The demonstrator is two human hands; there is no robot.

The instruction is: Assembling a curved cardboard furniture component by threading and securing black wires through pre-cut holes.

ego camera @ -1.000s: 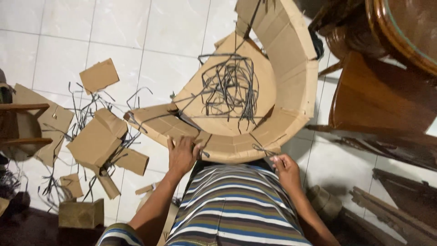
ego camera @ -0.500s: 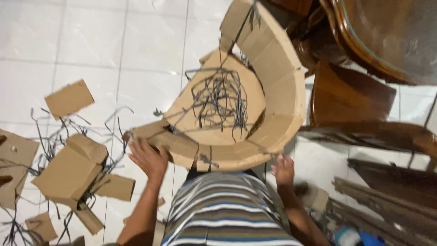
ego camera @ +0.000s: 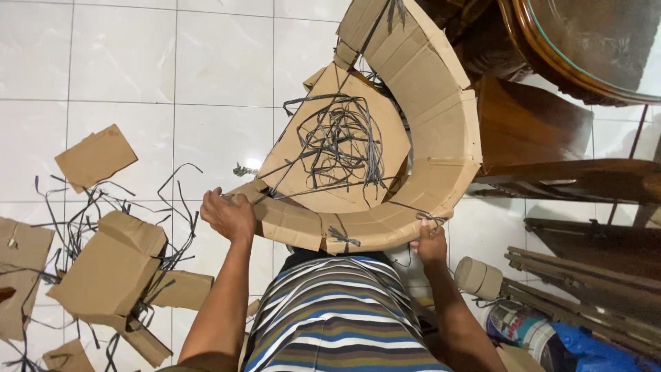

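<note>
On the far left of the white tiled floor [ego camera: 124, 62], loose cardboard offcuts [ego camera: 95, 157] and a folded cardboard box [ego camera: 110, 269] are lying among scattered dark plastic strapping strips [ego camera: 172, 227], well apart from the work. Moving right, the left hand [ego camera: 228, 215] is gripping the left end of the curved cardboard wall [ego camera: 427, 89], its fingers [ego camera: 215, 200] curled closed over the top edge of that strip. In the middle, the flat fan-shaped cardboard base [ego camera: 303, 165] is resting inside the curve, tilted up away from the person's striped shirt [ego camera: 337, 317], and a tangle of dark strapping [ego camera: 341, 141] is lying on it. Further right, the right hand [ego camera: 431, 242] is pressing under the lower edge of the wall near a small dark tie [ego camera: 430, 219]; whether its fingers are pinching that tie or only bracing the cardboard cannot be told. To hold this shape well, it seems wise to be keeping both hands low on the rim and pulling evenly, so the scored panels are bending at their creases rather than buckling. At the far right, dark wooden furniture [ego camera: 537, 124], a roll of tape [ego camera: 478, 277] and a paint can [ego camera: 516, 324] are crowding close, so swinging the wall that way is risking a snag.
</note>
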